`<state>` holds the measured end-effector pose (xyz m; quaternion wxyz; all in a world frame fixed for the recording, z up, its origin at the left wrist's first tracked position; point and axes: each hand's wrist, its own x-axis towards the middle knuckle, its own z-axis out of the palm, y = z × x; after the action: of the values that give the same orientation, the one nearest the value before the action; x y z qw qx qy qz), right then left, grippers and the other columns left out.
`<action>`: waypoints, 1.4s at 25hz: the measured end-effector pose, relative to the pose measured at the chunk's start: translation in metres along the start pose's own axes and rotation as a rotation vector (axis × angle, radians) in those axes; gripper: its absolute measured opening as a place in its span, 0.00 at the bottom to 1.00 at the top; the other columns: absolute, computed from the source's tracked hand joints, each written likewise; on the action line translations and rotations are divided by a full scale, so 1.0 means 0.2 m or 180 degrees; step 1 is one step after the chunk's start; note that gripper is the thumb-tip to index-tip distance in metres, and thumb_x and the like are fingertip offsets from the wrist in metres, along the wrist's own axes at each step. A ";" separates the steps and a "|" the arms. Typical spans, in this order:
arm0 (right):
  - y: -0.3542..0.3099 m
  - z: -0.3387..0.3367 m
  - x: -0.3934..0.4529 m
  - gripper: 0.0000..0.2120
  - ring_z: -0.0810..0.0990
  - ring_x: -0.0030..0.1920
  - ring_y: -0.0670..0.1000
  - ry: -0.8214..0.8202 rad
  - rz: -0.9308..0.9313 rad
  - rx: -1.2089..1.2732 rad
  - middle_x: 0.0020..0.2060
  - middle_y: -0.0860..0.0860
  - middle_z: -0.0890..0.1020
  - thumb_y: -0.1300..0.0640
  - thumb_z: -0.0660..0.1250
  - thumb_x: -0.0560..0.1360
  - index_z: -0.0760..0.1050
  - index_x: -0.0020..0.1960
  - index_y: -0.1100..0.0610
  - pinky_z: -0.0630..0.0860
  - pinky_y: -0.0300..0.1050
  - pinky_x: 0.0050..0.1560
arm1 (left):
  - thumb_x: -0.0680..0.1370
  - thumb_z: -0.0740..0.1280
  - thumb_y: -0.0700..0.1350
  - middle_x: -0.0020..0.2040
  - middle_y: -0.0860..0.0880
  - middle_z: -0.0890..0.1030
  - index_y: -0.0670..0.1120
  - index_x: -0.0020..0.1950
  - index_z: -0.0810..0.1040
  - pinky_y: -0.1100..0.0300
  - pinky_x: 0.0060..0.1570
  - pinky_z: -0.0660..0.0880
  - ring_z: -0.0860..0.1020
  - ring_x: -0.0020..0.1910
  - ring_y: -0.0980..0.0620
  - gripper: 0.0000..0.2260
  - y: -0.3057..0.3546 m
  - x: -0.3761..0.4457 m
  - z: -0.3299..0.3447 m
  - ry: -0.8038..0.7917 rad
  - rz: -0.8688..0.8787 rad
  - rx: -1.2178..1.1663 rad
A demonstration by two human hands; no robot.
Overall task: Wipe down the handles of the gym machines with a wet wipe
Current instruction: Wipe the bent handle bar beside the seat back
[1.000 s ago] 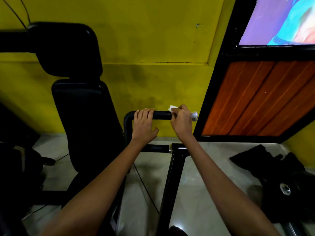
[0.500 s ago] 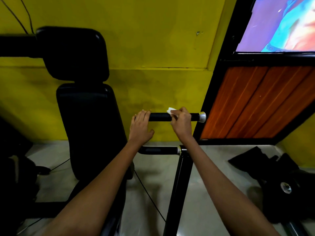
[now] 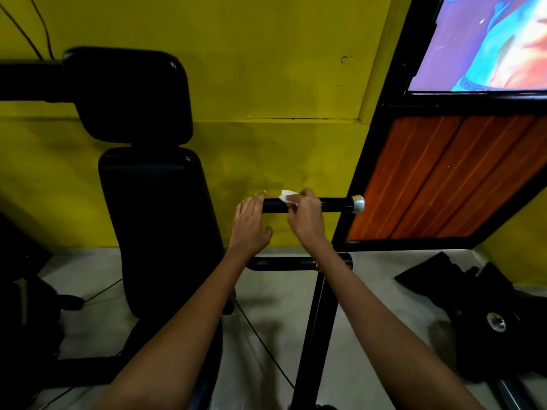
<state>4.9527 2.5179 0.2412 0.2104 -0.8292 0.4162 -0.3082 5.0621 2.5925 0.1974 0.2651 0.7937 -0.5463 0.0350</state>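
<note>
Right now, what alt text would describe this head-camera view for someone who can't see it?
A right hand presses a white wet wipe onto a black machine handle with a silver end cap, while the left hand rests on the handle's other end, beside a black padded seat against a yellow wall.

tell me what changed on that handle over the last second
The right hand, pinching the white wet wipe, slid left along the black handle, away from the silver end cap, so more bare handle now shows on that side. The left hand kept resting on the handle's left end. The padded seat back and the machine's frame stayed as they were.
</note>
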 end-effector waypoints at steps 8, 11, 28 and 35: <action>0.00 0.01 0.01 0.12 0.78 0.49 0.59 0.0324 0.0270 -0.0064 0.52 0.61 0.77 0.66 0.63 0.75 0.78 0.57 0.64 0.74 0.46 0.51 | 0.70 0.72 0.47 0.72 0.44 0.63 0.44 0.77 0.48 0.48 0.73 0.52 0.60 0.72 0.44 0.43 0.01 -0.01 -0.01 -0.0073 -0.0041 -0.0281; -0.14 0.12 -0.03 0.13 0.78 0.46 0.59 -0.0069 -0.0271 -0.0059 0.50 0.61 0.76 0.66 0.61 0.76 0.79 0.57 0.64 0.74 0.45 0.47 | 0.70 0.72 0.42 0.72 0.44 0.65 0.43 0.77 0.48 0.47 0.69 0.61 0.64 0.69 0.44 0.43 0.00 -0.01 -0.02 0.0047 -0.0112 -0.0894; -0.03 0.05 -0.01 0.16 0.77 0.49 0.59 -0.0162 -0.0395 -0.0611 0.54 0.59 0.75 0.67 0.59 0.76 0.76 0.62 0.61 0.73 0.45 0.48 | 0.71 0.65 0.29 0.68 0.44 0.72 0.41 0.72 0.65 0.73 0.56 0.62 0.70 0.66 0.48 0.29 -0.05 0.02 -0.14 -0.0058 -0.0719 -0.1613; 0.35 -0.26 -0.01 0.13 0.76 0.49 0.61 0.0887 0.0779 -0.0378 0.52 0.63 0.76 0.68 0.64 0.74 0.77 0.58 0.65 0.73 0.47 0.45 | 0.74 0.64 0.31 0.67 0.42 0.71 0.41 0.71 0.67 0.73 0.62 0.56 0.68 0.68 0.46 0.25 -0.05 0.00 -0.09 0.0019 -0.0488 -0.1292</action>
<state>4.8764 2.4751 0.2362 0.1375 -0.7327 0.5564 -0.3670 5.0752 2.6033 0.2101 0.4230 0.7632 -0.4794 -0.0936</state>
